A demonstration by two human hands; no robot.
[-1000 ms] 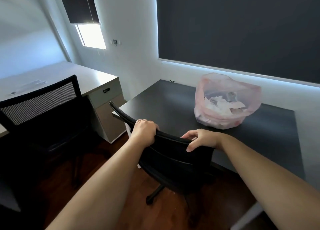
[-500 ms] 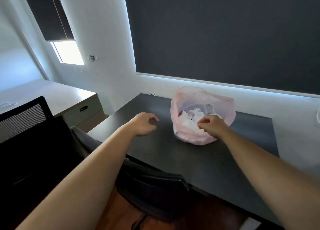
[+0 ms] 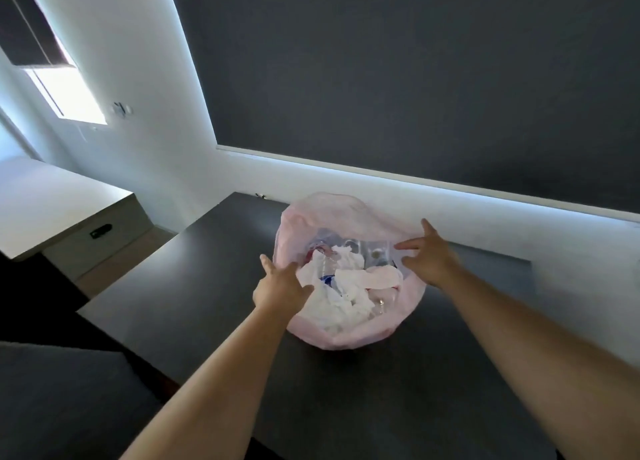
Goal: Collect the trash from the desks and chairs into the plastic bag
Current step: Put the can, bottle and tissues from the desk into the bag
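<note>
The left hand (image 3: pixel 281 285) is laid against the left rim of the plastic bag (image 3: pixel 349 335), its fingers spread and slightly curled over the thin film; whether any of the film is pinched cannot be told. The right hand (image 3: pixel 427 257) is set at the right rim of the bag, fingers splayed wide, thumb raised, with nothing seen clamped between them. Both forearms are bare and are stretched forward from the near edge of the table.

The bag is made of pale pink, translucent, crinkled plastic, and its mouth is held open in a rounded, sagging shape. It is stood on the dark table (image 3: pixel 214 286), toward the far edge, close to the white wall. The tabletop is matte, flat and nearly black, with straight edges and a square far right corner.

Inside the bag, crumpled white tissue (image 3: pixel 346 286) is heaped in soft, wrinkled folds, and a clear plastic bottle (image 3: pixel 327 269) with a blue patch is lodged among it on the left side. Further clear, glossy plastic is seen toward the back of the bag, but its form cannot be made out.

Beyond the left edge of the table, a second, pale desk (image 3: pixel 52 210) with a smooth top and a drawer front is placed. Above the far edge, a large dark roller blind (image 3: pixel 415 79) with a fine woven texture is hung.
</note>
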